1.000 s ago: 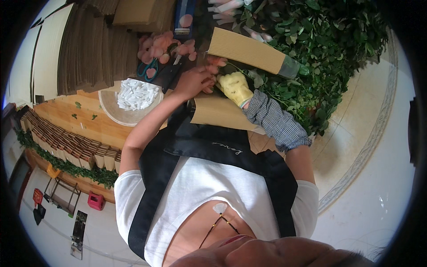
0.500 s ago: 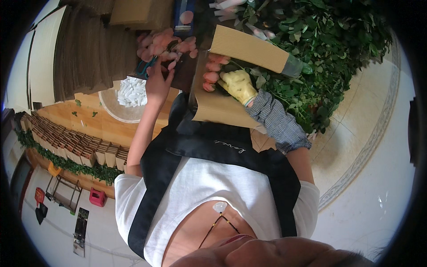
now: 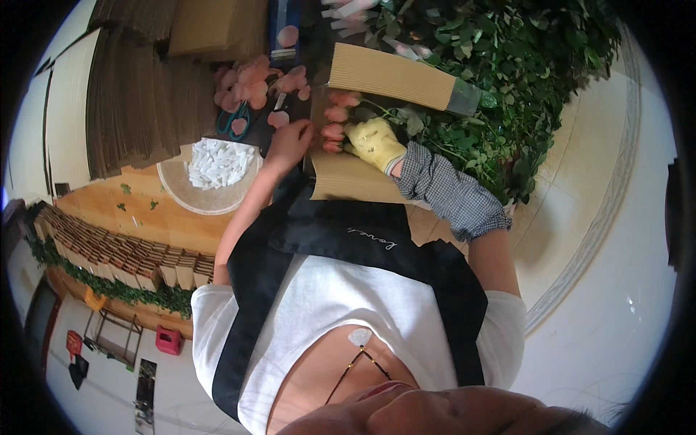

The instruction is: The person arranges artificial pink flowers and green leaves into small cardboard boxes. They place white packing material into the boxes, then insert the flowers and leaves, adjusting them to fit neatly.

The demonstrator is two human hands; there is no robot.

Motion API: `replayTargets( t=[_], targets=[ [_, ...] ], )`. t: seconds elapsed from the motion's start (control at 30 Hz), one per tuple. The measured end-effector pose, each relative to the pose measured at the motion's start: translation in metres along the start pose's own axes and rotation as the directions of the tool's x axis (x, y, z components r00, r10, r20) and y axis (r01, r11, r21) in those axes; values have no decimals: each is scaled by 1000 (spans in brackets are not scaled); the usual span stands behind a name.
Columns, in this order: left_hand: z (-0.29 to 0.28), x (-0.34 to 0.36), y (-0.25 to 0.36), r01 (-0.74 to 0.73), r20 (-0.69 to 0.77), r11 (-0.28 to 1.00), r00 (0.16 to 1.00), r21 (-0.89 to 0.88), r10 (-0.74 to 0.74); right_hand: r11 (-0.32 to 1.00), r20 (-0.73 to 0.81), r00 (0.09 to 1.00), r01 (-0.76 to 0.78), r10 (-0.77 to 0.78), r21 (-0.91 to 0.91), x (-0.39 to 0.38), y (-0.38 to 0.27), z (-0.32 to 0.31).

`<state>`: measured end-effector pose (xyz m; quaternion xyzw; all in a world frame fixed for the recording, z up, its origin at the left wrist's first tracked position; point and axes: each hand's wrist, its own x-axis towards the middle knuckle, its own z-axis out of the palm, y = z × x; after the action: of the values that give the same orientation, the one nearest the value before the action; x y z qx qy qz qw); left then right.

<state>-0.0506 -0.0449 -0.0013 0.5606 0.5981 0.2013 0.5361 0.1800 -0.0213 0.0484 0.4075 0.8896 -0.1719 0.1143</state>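
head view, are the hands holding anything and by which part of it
The gloved right hand seems to hold pink roses just below their heads. Whether the bare left hand holds anything cannot be told.

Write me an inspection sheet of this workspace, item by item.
Surface: wooden surface at left, with small green leaf bits.
Job's things: pink roses, heads toward the left; tan corrugated cardboard nearer the body, another piece beyond the roses.
Clutter: loose pink petals around teal-handled scissors; small white tubes heaped in a round bowl.
Grippers: bare left hand beside the cardboard's left edge; right hand, in a yellow glove, at the roses. Either one's grip: cannot tell.
Cables: nothing seen.
Surroundings: stacked cardboard at left, leafy greenery at right, tiled floor beyond, pink stool at lower left.
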Motion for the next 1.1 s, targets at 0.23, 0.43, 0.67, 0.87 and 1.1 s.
replayTargets(
  t=[0.23, 0.43, 0.67, 0.87, 1.1],
  targets=[
    [8, 1, -10, 2, 30, 1000, 1000, -11, -2, 997, 96, 993, 68, -65, -28, 1, 2, 5],
    [-14, 15, 45, -588, 271, 715, 809, 377, 522, 994, 227, 973, -21, 46, -110, 10, -7, 10],
    [-13, 21, 40, -718, 479, 546, 695, 432, 536, 945, -17, 988, -139, 151, 296, -4, 6, -20],
    [-9, 11, 57, -715, 433, 472, 693, 515, 576, 965, -34, 975, -214, 221, 152, 16, 10, -1],
    [-10, 15, 39, -655, 470, 573, 754, 492, 459, 934, -144, 925, -334, 351, 129, 3, 15, 6]
  ],
)
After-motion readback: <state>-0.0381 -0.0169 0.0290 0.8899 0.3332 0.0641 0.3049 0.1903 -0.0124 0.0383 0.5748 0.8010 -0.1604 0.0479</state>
